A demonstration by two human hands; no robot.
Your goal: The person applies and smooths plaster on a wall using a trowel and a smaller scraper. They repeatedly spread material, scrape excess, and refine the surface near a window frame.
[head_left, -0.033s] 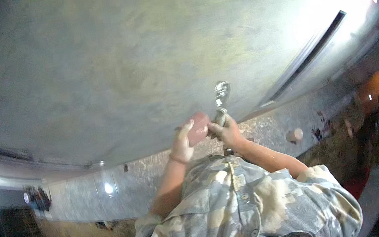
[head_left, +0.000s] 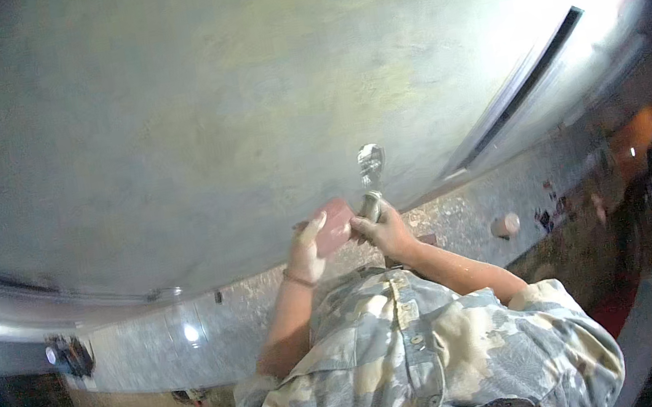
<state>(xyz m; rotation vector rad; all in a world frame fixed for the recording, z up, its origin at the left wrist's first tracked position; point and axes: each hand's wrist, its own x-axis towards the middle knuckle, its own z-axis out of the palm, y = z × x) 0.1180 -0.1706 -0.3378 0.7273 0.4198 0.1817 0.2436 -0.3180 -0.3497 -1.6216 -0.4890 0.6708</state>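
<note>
In front of my chest, my left hand [head_left: 308, 251] grips a flat reddish-brown pad [head_left: 335, 226], its thumb laid over the face. Just to the right, my right hand [head_left: 386, 232] is closed round the handle of what looks like a putty knife [head_left: 371, 164], its shiny metal blade pointing up and away from me. The fingertips of the right hand meet the pad's right edge, or come very close to it. Beyond both hands spreads a large grey-green plastered surface [head_left: 209, 111], mottled with paler patches.
A long dark slot [head_left: 529, 86] runs through the plastered surface at the right, near a bright glare. Below lies a speckled grey platform [head_left: 252, 326], with a pale round container [head_left: 505, 226] at its right. Dark clutter [head_left: 69, 357] sits at the left.
The putty knife has shifted slightly left and its blade tilts less to the right. The pad has turned a little. Both hands keep their hold, and the whole view has shifted slightly.
</note>
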